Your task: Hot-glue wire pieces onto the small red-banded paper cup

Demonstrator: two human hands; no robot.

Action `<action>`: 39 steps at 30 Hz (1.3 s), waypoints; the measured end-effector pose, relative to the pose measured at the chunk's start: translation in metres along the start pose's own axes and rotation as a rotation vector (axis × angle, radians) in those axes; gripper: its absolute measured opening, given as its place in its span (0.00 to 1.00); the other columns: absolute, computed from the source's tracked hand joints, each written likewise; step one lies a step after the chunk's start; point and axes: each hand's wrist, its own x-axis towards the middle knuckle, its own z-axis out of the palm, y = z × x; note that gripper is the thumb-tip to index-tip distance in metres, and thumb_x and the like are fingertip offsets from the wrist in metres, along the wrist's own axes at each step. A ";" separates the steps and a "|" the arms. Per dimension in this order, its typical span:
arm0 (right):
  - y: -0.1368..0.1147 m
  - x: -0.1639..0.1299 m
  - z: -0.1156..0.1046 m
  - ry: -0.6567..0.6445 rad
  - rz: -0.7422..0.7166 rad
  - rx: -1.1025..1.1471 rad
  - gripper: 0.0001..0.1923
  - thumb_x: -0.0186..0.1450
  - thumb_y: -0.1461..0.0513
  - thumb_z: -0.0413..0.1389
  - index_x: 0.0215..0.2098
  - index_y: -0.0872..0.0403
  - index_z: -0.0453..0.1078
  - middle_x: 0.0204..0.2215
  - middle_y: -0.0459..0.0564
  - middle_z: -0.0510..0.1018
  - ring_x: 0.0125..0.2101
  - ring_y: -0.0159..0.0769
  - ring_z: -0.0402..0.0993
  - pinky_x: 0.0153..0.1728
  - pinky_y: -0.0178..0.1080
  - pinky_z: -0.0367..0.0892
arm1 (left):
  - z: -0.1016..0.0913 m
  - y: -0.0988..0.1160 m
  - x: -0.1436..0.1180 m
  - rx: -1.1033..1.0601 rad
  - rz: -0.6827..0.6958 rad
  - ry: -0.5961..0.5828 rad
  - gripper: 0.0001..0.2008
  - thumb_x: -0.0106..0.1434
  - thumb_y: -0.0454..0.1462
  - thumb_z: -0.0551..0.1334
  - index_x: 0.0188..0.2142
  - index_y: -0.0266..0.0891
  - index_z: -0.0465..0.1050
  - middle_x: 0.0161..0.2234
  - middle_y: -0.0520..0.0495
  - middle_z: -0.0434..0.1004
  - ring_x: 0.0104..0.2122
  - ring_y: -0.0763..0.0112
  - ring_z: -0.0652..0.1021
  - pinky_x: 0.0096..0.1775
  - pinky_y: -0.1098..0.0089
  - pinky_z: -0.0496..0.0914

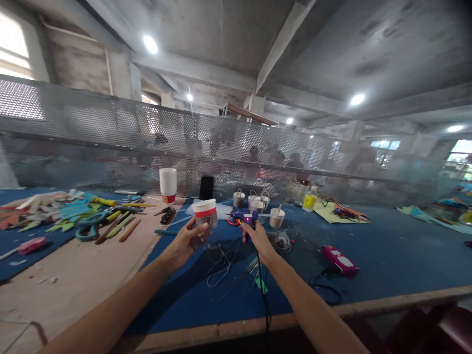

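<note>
My left hand (191,242) is closed around a paper cup (204,210), white with a red band, held upright above the blue table mat. In my right hand (256,238) is a blue glue gun (246,216) with a small red light on it. Its nozzle points left toward the cup, with a gap between them. A clear glue stick sticks out of the gun's back end, and a black cord runs down from the grip. Behind the gun stand several small cups (239,199) with wire or string loops, and another cup (277,218) holds a stick.
A stack of paper cups (168,184) and a black phone (207,187) stand by the perforated screen. Scissors (88,226), markers and paper scraps lie left. Wire coils (280,242), a magenta device (339,260) and a yellow-labelled bottle (310,199) are to the right.
</note>
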 end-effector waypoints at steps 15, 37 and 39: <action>0.020 0.008 -0.005 0.039 0.100 -0.894 0.22 0.61 0.43 0.60 0.31 0.54 0.75 0.30 0.50 0.80 0.32 0.40 0.76 0.28 0.35 0.56 | 0.000 -0.004 0.004 0.058 0.028 0.046 0.23 0.52 0.36 0.77 0.47 0.42 0.76 0.40 0.47 0.81 0.35 0.69 0.82 0.35 0.72 0.75; -0.021 -0.020 0.045 -0.276 -0.020 -0.070 0.15 0.57 0.59 0.64 0.41 0.52 0.71 0.40 0.50 0.83 0.44 0.42 0.79 0.47 0.42 0.70 | -0.001 -0.011 0.009 0.074 0.114 0.051 0.29 0.47 0.35 0.79 0.48 0.41 0.74 0.41 0.46 0.83 0.39 0.65 0.82 0.44 0.67 0.74; -0.026 -0.026 0.060 -0.376 0.067 0.119 0.18 0.54 0.60 0.65 0.42 0.53 0.71 0.37 0.48 0.83 0.43 0.41 0.79 0.48 0.41 0.69 | -0.001 -0.011 0.009 0.090 0.125 0.055 0.29 0.47 0.36 0.79 0.48 0.40 0.73 0.40 0.45 0.83 0.39 0.64 0.83 0.43 0.67 0.74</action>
